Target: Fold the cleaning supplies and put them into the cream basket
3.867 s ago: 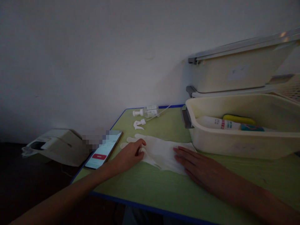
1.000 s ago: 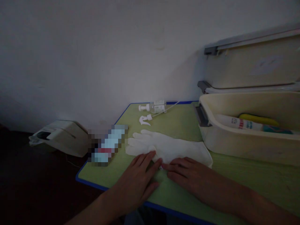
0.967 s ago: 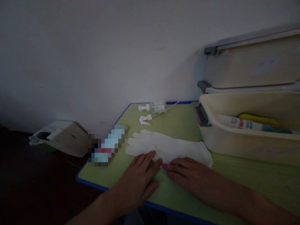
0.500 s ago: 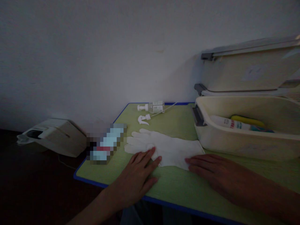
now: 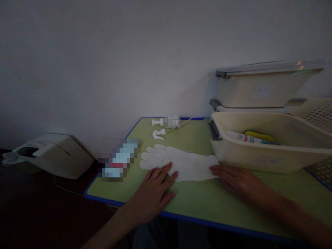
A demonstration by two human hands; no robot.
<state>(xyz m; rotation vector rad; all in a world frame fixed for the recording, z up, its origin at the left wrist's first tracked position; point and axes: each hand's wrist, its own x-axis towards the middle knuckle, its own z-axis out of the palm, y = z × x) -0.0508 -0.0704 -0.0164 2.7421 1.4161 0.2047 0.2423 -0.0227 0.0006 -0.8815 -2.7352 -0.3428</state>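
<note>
Left hand (image 5: 155, 192) lies flat, palm down, its grip spread wide and pinching nothing, fingertips just over the near edge of the white glove (image 5: 178, 163). Right hand (image 5: 237, 180) is flat too, fingers (image 5: 216, 170) stretched out loose, tips touching the glove's cuff end, nothing held.

The glove lies limp and flat on the green counter (image 5: 207, 204), thin and rubbery looking, smooth, its fingers pointing away from the cuff toward the phone (image 5: 119, 159), whose screen is blurred out. That phone sits just beside the glove's fingertips, at the counter's blue-trimmed edge.

Beyond the glove, toward the wall, lies a small clear pump bottle (image 5: 167, 121) on its side, and a loose white trigger sprayer head (image 5: 158, 134) with a thin tube trailing off it; both are well apart from the glove.

At the glove's cuff end stands a cream plastic bin (image 5: 261, 157), rounded rim, smooth wall, a dark handle on the end facing the glove. Inside are a white tube (image 5: 242, 137) with print and something yellow (image 5: 259, 135), too dim to tell what. Behind the bin rises its lid (image 5: 261, 86), propped up against the wall.

Past the phone, off the counter and lower, rests a boxy beige device (image 5: 49, 157), dim in the shadow.
</note>
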